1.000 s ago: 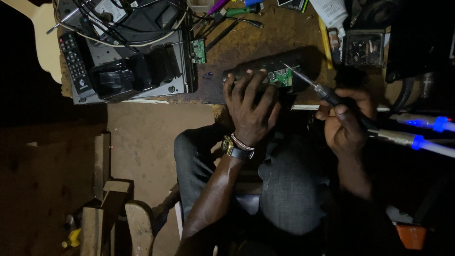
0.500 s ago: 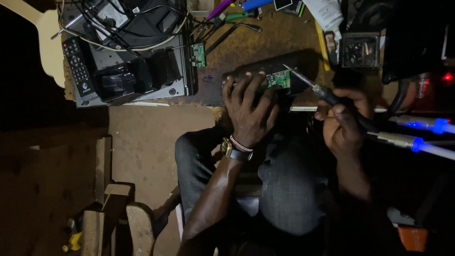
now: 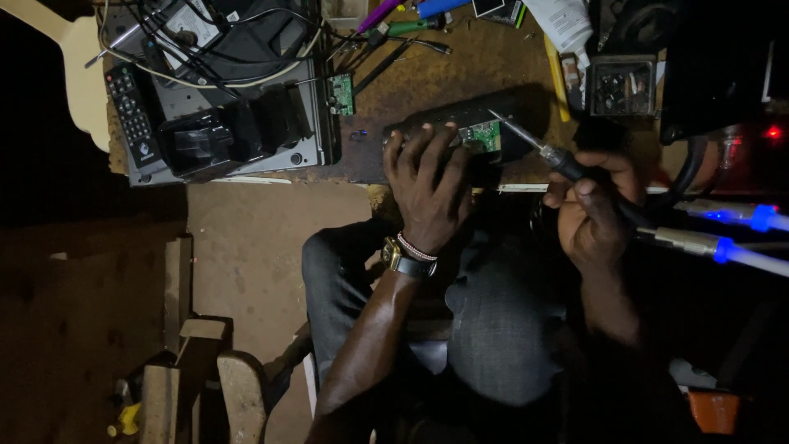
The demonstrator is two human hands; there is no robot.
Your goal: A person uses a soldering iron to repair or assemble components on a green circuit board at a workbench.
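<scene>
Right at the near edge of the worktop (image 3: 460, 57), the left hand (image 3: 427, 185) lies spread over a dark, oblong device (image 3: 468, 123), its fingers pressing the casing down rather than wrapping around it, with a watch and a beaded band at the wrist. A small green circuit board (image 3: 483, 136) shows in the opened end of that device, just beside the fingertips. The right hand (image 3: 592, 210) is clenched around the dark handle of a soldering iron (image 3: 546, 152), whose thin metal tip slants up and left to the board. Little free room lies around the hands: the device sits at the very lip of the worn brown surface, with the person's knees just below it. To the left, near but apart, a grey box (image 3: 234, 123) carries tangled cables and a black remote control (image 3: 131, 115), and a second small green board (image 3: 341, 92) stands by its corner. Behind, along the far edge, lie pens and a white tube (image 3: 567, 25); a small square tin (image 3: 620, 82) sits to the right. Lower left, the bare earthen floor (image 3: 246, 247) is dim, with wooden pieces (image 3: 193, 362) standing on it.
</scene>
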